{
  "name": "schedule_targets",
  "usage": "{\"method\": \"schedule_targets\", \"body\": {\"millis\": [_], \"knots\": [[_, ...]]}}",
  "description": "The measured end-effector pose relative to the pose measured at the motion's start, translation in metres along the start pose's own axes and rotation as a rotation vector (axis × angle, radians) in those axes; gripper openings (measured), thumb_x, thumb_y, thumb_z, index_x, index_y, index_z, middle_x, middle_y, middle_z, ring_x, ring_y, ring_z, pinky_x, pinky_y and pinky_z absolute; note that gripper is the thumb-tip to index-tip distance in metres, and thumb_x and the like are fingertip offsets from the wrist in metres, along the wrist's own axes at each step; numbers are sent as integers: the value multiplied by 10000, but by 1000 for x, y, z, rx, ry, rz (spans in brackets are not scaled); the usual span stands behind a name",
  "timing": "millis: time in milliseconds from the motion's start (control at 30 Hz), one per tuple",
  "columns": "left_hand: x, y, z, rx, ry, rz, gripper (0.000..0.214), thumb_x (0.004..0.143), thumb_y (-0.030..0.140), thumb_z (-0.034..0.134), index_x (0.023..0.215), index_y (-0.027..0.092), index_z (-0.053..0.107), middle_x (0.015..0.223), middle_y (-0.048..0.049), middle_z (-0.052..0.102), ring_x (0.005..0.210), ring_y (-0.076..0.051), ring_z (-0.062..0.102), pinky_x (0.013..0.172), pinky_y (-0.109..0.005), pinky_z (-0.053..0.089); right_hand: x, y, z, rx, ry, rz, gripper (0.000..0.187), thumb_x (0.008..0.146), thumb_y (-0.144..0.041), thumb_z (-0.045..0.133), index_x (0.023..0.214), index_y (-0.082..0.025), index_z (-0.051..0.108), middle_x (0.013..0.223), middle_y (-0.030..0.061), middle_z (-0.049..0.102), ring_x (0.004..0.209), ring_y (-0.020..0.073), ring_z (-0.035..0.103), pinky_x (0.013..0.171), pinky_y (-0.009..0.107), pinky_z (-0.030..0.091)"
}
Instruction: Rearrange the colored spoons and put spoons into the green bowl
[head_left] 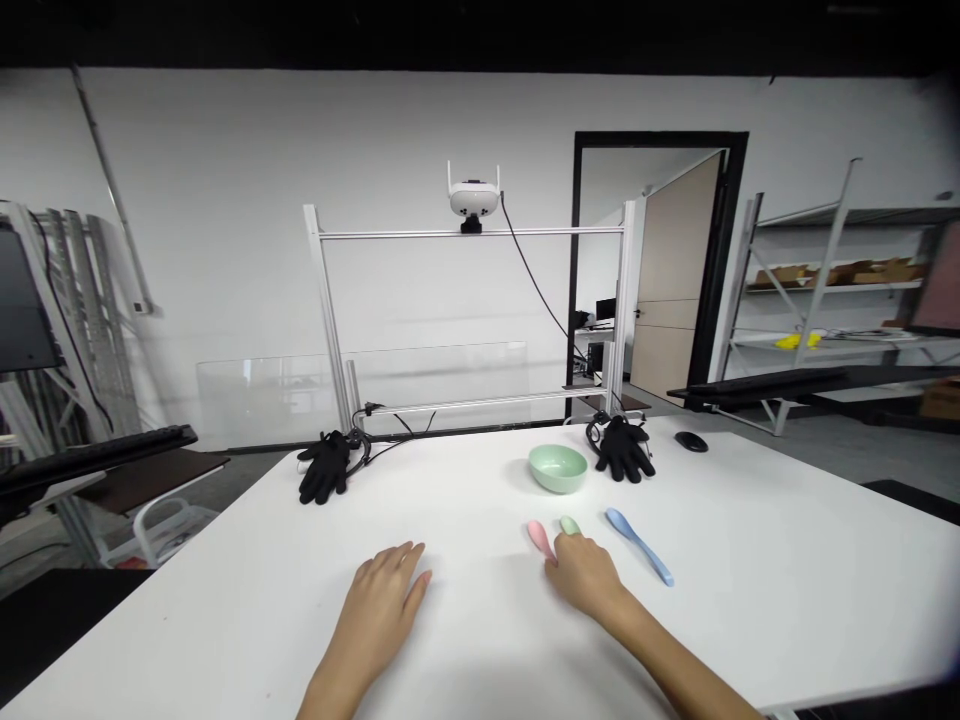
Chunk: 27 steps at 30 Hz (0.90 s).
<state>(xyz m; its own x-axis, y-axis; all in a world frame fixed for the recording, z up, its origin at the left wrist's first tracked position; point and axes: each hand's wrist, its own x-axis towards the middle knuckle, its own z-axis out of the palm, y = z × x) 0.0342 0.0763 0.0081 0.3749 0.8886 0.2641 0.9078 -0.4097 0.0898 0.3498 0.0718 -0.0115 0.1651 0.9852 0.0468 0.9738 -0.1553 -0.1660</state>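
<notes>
My left hand rests palm down on the white table, fingers stretched out and thumb apart, holding nothing. Closed fingers of my right hand are around the handle of a light green spoon, whose bowl end sticks out beyond the knuckles; the fingertips are hidden. Against the left side of that hand lies a pink spoon, its handle end partly covered. To the right a blue spoon lies slanted on the table, apart from the hand. Behind the spoons stands a pale green bowl.
Black gloves with cables lie at the back left and back right. A black computer mouse sits near the right rear edge. Along the back rises a metal frame carrying a white device with antennas.
</notes>
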Motion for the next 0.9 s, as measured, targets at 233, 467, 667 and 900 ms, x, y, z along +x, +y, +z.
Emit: {"method": "schedule_targets", "body": {"millis": [233,467,667,900], "knots": [[-1,-2,2,-7,18,11,499,1050,400,359,1450,202,583,1473,-102,620,1365,-295,558,1118,-486,441,-1,0,4,-19,-11,-11,337,877,-140,423,988,-124,740,1016,173,735,966,316,715,736,371,481],[-1,-3,2,-17,29,10,495,1045,405,368,1441,209,592,1462,-105,630,1358,-300,564,1116,-493,443,-1,0,4,-17,-17,-16,314,893,-201,453,998,-128,740,1030,175,741,989,330,709,753,384,485],[0,-2,-1,-15,27,9,507,1046,411,357,1440,195,591,1468,-111,624,1359,-301,559,1118,-501,437,-4,0,-7,1,23,0,437,993,-368,378,840,-150,724,907,158,740,867,277,713,733,343,456],[4,-6,0,5,31,7,512,1048,400,339,1444,191,587,1472,-117,619,1356,-305,560,1118,-508,433,4,32,-39,22,172,-34,447,1014,-439,384,1127,-139,697,1106,176,725,1023,307,685,791,355,455]]}}
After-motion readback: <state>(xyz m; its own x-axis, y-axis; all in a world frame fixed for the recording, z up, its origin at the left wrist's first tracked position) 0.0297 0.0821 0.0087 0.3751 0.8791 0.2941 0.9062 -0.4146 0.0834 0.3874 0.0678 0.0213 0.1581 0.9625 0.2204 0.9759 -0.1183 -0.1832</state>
